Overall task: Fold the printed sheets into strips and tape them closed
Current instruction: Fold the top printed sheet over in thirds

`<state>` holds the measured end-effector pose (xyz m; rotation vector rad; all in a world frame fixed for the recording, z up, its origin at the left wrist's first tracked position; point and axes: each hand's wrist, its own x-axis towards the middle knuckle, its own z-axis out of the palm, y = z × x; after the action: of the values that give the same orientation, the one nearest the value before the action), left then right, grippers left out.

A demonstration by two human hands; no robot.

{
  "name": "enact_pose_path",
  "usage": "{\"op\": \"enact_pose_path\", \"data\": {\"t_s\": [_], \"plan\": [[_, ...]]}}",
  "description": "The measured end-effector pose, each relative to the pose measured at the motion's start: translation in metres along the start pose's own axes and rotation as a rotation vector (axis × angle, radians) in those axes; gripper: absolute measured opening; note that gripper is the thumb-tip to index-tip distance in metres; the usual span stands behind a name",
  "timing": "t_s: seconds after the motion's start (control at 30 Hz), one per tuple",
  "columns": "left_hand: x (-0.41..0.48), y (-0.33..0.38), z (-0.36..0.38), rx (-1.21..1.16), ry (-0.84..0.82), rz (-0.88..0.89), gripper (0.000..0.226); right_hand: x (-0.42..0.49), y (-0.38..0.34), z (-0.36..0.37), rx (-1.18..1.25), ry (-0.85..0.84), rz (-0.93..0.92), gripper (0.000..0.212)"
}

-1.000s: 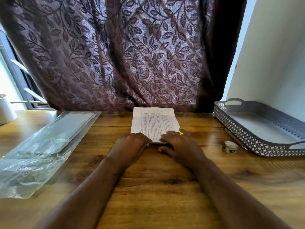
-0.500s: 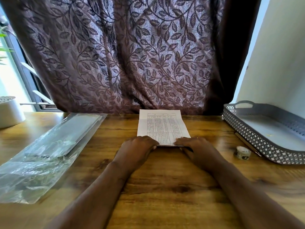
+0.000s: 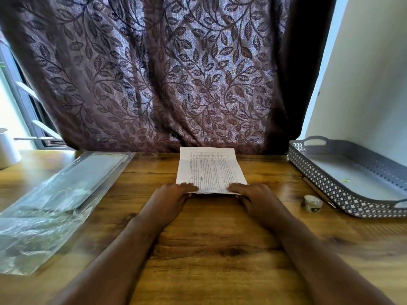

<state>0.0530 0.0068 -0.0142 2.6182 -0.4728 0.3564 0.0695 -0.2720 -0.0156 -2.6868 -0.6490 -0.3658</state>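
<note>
A printed sheet (image 3: pixel 209 170) with a table of text lies flat on the wooden table at the centre back, its near edge folded over. My left hand (image 3: pixel 171 199) presses on the near left corner of that fold. My right hand (image 3: pixel 255 197) presses on the near right corner. Fingers of both hands rest on top of the paper. A small roll of tape (image 3: pixel 311 203) stands on the table to the right, apart from my right hand.
A grey perforated tray (image 3: pixel 326 172) with handles sits at the right. A pen (image 3: pixel 319 192) lies along its near side. A clear plastic sleeve (image 3: pixel 55 199) holding sheets lies at the left. A white pot (image 3: pixel 7 150) stands far left. A leaf-patterned curtain (image 3: pixel 165 73) hangs behind.
My hands have slid apart along the near fold, from the middle out to the two corners. The sheet has stayed in place.
</note>
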Motion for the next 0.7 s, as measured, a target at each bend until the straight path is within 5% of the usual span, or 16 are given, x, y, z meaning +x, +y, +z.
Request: {"op": "enact_pose_path", "data": {"t_s": [0.7], "plan": [[-0.075,0.023,-0.025,0.278,-0.255,0.160,0.053,-0.082,-0.020,-0.026,-0.073,-0.021,-0.107,0.042]]}}
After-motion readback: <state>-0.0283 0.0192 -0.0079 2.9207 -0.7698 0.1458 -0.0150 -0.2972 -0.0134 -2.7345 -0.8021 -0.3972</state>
